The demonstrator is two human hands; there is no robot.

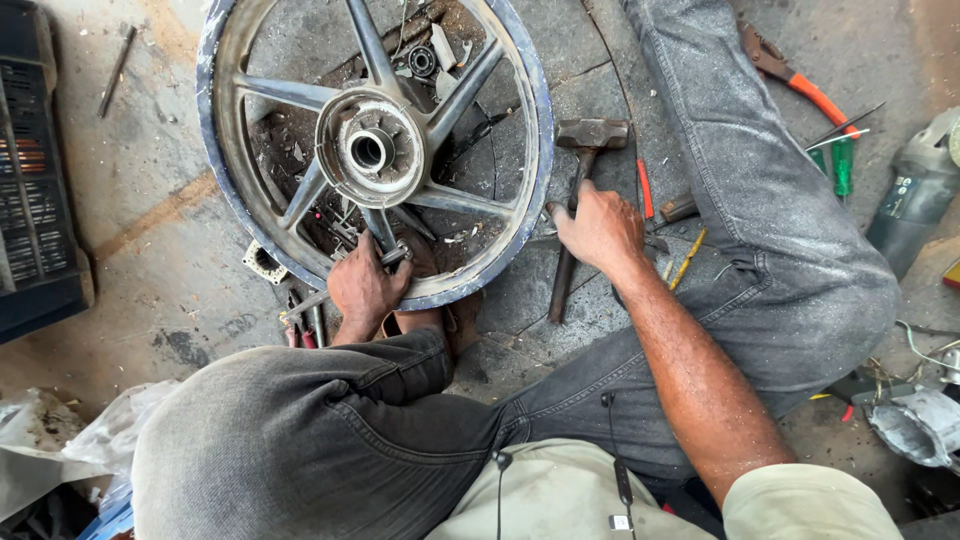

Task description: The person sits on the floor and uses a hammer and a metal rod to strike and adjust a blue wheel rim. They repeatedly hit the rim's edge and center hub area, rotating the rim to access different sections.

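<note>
On wheel [300, 95] and hammer [580, 190]: hands [365, 285].

Cracked concrete floor [160, 230] carries alloy wheel [372, 150], hammer [580, 190] beside its rim, orange-handled pliers [800, 85], green screwdriver [843, 160], angle grinder [915, 195], black crate [35, 180] far left.

Grey wheel [372, 150]; orange-handled pliers [800, 85]
</note>
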